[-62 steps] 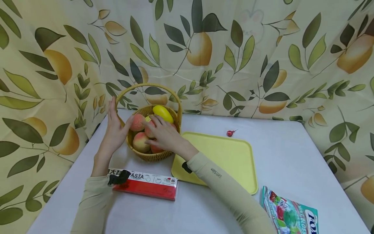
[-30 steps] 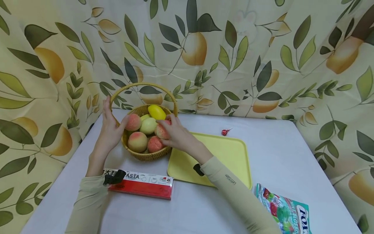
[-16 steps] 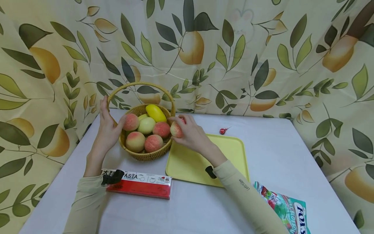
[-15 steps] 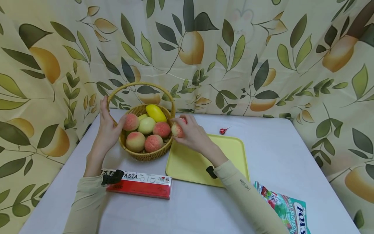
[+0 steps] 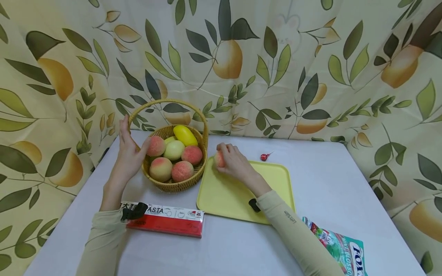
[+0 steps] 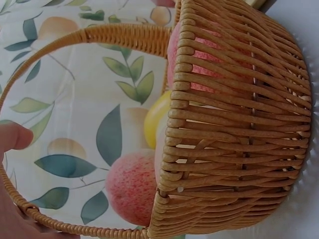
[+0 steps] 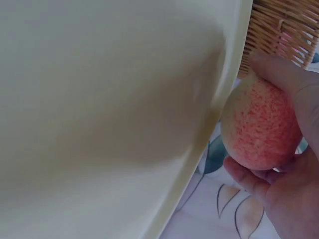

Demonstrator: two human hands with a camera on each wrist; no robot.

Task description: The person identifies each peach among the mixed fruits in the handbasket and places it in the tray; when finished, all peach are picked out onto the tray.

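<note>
A yellow-brown wicker basket (image 5: 177,186) with a tall handle (image 5: 169,101) holds several peaches, a pale green round fruit (image 5: 173,150) and a yellow oblong fruit (image 5: 185,135). My left hand (image 5: 126,159) rests at the handle's left side, fingers straight up and thumb beside a pink peach (image 5: 156,146). In the left wrist view, the handle crosses in front of that hand (image 6: 17,214). My right hand (image 5: 236,163) grips another pink peach (image 7: 261,124) between thumb and fingers, over the back left corner of a yellow tray (image 5: 228,195).
A red and white pasta box (image 5: 165,222) lies in front of the basket. A small red-wrapped lollipop (image 5: 264,157) lies behind the tray, and a green candy bag (image 5: 340,245) at the front right. A fruit-patterned curtain (image 5: 228,88) stands behind the white table.
My right hand has taken a peach out of the basket and carried it right over the tray's corner. My left hand has stayed at the handle.
</note>
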